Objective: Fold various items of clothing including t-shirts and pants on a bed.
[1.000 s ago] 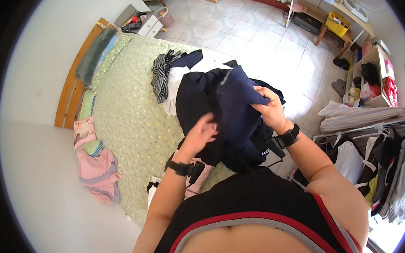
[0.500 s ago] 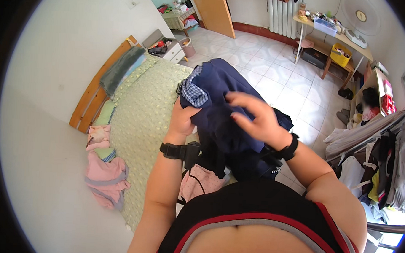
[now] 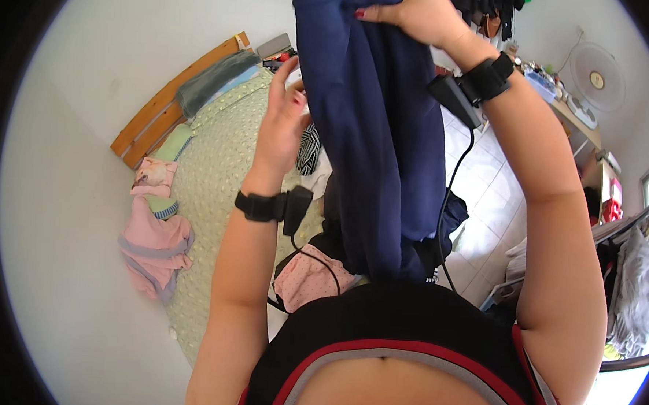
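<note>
The dark blue garment [image 3: 376,132] hangs long in front of the person, from the top edge of the view down to the waist. The right hand [image 3: 415,13] grips its upper part, fingers closed around the cloth. The left hand [image 3: 281,123] is against the left edge of the cloth, fingers loosely spread; if they pinch it I cannot tell. Both wrists carry a black band with a cable. Behind is a bed [image 3: 215,197] with green cover, with pink clothes [image 3: 154,237] at its left side and one pink piece [image 3: 310,275] near the waist.
</note>
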The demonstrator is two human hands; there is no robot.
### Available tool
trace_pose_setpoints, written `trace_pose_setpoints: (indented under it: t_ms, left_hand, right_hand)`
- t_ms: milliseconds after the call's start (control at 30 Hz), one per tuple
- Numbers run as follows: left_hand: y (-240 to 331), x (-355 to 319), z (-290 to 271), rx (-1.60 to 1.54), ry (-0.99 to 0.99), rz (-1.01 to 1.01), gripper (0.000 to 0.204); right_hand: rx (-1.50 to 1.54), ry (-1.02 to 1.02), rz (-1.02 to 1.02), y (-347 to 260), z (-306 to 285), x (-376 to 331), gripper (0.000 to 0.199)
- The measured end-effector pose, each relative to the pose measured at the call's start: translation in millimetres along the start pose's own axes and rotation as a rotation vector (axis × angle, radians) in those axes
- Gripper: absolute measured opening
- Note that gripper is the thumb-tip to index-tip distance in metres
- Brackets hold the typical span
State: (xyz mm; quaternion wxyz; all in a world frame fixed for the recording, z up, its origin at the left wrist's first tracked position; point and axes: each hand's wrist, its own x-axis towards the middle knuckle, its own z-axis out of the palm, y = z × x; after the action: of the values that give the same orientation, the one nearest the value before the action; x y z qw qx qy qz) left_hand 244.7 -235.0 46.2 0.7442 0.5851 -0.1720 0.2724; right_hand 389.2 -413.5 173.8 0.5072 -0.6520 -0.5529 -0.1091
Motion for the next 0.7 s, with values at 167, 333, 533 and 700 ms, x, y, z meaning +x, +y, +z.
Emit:
trace_pose_setpoints:
  t_ms: [167, 333, 533, 700]
  left_hand:
    - [4, -48, 5, 0.684, 0.343, 0.277, 0.058]
    - [16, -61, 22, 0.844, 0.076, 0.468, 0.027]
    - [5, -47, 45, 0.934, 0.174, 0.152, 0.082]
    - [-1, -23, 50, 1.026, 0.286, 0.143, 0.084]
  right_hand:
    - [-0.284, 0.073, -0.072, -44, 5, 30, 0.025]
    - [-0.527, 0.034, -0.104, -59, 15, 46, 0.024]
    - [0.283, 0.008, 0.291, -55, 54, 53, 0.046]
    - [0.866, 0.091, 0.318, -58, 77, 35, 0.046]
